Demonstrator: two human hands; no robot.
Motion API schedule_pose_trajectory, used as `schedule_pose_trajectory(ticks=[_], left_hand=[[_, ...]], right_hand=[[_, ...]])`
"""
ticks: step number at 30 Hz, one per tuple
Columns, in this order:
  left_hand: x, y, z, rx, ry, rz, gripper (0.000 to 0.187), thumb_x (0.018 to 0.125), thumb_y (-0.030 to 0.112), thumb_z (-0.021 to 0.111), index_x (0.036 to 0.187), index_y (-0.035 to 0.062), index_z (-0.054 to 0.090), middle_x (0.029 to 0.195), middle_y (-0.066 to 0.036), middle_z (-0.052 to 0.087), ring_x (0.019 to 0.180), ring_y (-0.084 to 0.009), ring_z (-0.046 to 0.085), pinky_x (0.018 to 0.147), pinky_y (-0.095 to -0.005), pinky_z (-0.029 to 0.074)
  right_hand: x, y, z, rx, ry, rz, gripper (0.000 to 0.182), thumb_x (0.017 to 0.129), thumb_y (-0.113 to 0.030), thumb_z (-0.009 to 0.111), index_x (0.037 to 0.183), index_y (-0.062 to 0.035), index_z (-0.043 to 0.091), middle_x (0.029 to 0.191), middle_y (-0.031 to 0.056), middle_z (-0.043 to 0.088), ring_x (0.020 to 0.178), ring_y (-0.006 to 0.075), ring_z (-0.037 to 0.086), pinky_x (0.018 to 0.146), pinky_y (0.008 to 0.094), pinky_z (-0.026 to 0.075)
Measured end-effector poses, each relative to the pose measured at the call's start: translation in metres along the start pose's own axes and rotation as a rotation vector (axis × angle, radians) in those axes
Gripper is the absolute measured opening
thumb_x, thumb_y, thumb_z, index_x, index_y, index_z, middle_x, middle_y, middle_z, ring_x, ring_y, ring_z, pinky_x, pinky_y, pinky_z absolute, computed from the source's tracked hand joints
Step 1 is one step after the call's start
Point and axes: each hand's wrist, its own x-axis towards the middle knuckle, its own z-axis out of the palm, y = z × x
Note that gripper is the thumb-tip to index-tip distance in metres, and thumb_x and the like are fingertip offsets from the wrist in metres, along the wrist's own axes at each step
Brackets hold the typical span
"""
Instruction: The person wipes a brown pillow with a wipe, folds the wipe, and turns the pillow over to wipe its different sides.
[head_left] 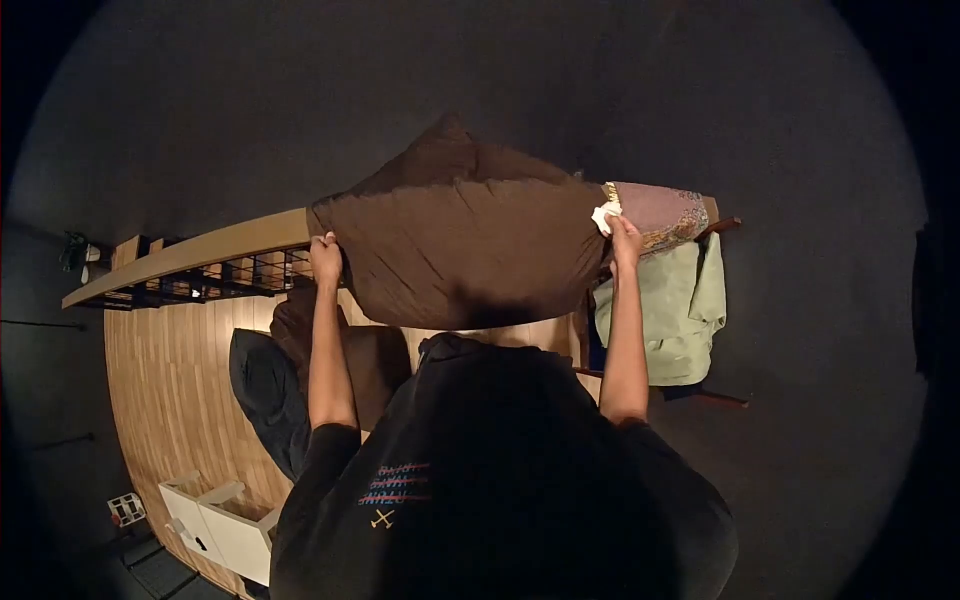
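Note:
A large dark brown cloth (pixel 470 245) is stretched between my two hands over a long narrow surface. At its left edge, my left hand (pixel 325 258) is closed on the fabric. My right hand (pixel 625 240) pinches the right edge, where a small white piece like a tag (pixel 606 216) shows by the fingers. Part of the brown cloth rises in a peak behind the stretched section. Just right of my right hand lies a pinkish patterned cloth (pixel 665 210) on the same surface.
A light green cloth (pixel 665 310) hangs over a wooden-framed chair at the right. Dark cushions or bags (pixel 265 385) lie on the wooden floor (pixel 165 380) at left. A wooden ledge (pixel 220 243) with black wire racks extends left. A white cabinet (pixel 220 525) stands lower left.

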Motion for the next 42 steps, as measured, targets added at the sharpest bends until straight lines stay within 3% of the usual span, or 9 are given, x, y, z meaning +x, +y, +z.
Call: schedule_pose_trajectory(ticks=[8,12,15,19,21,22,24,32,42], left_hand=[[-0.016,0.019,-0.018,0.233,0.237,-0.045,0.031,0.096,0.028,0.054,0.101,-0.0018,0.054,0.097,-0.023,0.061,0.087,-0.0419,0.060,0.081,-0.0480,0.047],[-0.009,0.023,-0.017,0.367,0.410,-0.027,0.032,0.095,0.028,0.056,0.106,-0.0017,0.052,0.108,-0.023,0.058,0.094,-0.0409,0.058,0.085,-0.0477,0.047],[-0.008,0.062,-0.019,0.416,0.233,0.357,0.039,0.094,0.027,0.057,0.120,-0.0012,0.052,0.124,-0.022,0.052,0.112,-0.0388,0.052,0.093,-0.0511,0.043],[-0.008,0.099,0.013,0.317,-0.017,0.691,0.051,0.100,0.039,0.048,0.137,0.0030,0.048,0.148,-0.015,0.044,0.137,-0.0349,0.040,0.110,-0.0509,0.032],[-0.007,0.098,0.032,0.346,-0.101,0.646,0.056,0.101,0.044,0.043,0.141,0.0049,0.046,0.150,-0.014,0.042,0.141,-0.0330,0.036,0.113,-0.0496,0.029],[-0.005,0.095,0.036,0.375,-0.183,0.600,0.060,0.103,0.049,0.039,0.145,0.0067,0.045,0.153,-0.014,0.041,0.145,-0.0312,0.032,0.116,-0.0482,0.025],[0.006,0.077,0.044,0.397,-0.153,0.629,0.061,0.103,0.050,0.037,0.144,0.0063,0.045,0.152,-0.014,0.042,0.144,-0.0308,0.033,0.117,-0.0485,0.024],[0.026,0.046,0.037,0.485,0.003,0.731,0.063,0.103,0.053,0.033,0.141,0.0060,0.050,0.144,-0.014,0.049,0.137,-0.0299,0.042,0.115,-0.0477,0.026],[0.041,0.094,-0.016,0.657,-0.313,0.661,0.059,0.103,0.054,0.032,0.126,0.0089,0.062,0.125,-0.013,0.060,0.114,-0.0307,0.055,0.105,-0.0470,0.033]], right_hand=[[0.012,0.040,-0.015,0.101,-0.022,-0.017,0.021,0.087,-0.015,0.064,0.101,-0.0014,0.072,0.085,0.0047,0.069,0.071,0.0135,0.058,0.068,0.0235,0.047],[-0.017,0.010,-0.008,-0.393,0.194,-0.300,0.025,0.085,-0.017,0.064,0.103,-0.0009,0.070,0.084,0.0099,0.069,0.072,0.0195,0.061,0.069,0.0303,0.050],[-0.057,-0.040,0.025,-0.530,0.307,-0.521,0.025,0.088,-0.015,0.061,0.107,-0.0015,0.069,0.086,0.0132,0.071,0.074,0.0262,0.064,0.072,0.0360,0.052],[-0.079,-0.052,0.096,-0.573,0.016,-0.821,0.031,0.089,-0.008,0.059,0.119,-0.0047,0.067,0.112,0.0134,0.072,0.095,0.0329,0.069,0.081,0.0387,0.054],[-0.085,-0.033,0.145,-0.649,-0.004,-1.195,0.033,0.088,-0.005,0.058,0.119,-0.0023,0.067,0.118,0.0127,0.071,0.103,0.0308,0.068,0.091,0.0366,0.053],[-0.086,-0.012,0.167,-0.855,-0.180,-1.085,0.040,0.088,-0.005,0.056,0.127,0.0020,0.060,0.132,0.0154,0.062,0.121,0.0301,0.060,0.104,0.0381,0.046],[-0.111,0.025,0.200,-1.231,-0.151,-1.300,0.049,0.089,-0.009,0.055,0.136,0.0038,0.050,0.143,0.0180,0.052,0.133,0.0318,0.049,0.112,0.0433,0.038],[-0.077,0.006,0.127,-1.267,0.001,-0.968,0.053,0.094,-0.029,0.054,0.139,-0.0003,0.051,0.148,0.0146,0.049,0.135,0.0261,0.047,0.117,0.0449,0.027],[-0.048,0.005,0.104,-1.290,0.086,-0.846,0.047,0.094,-0.015,0.056,0.139,-0.0027,0.050,0.146,0.0156,0.051,0.134,0.0299,0.050,0.113,0.0448,0.036]])
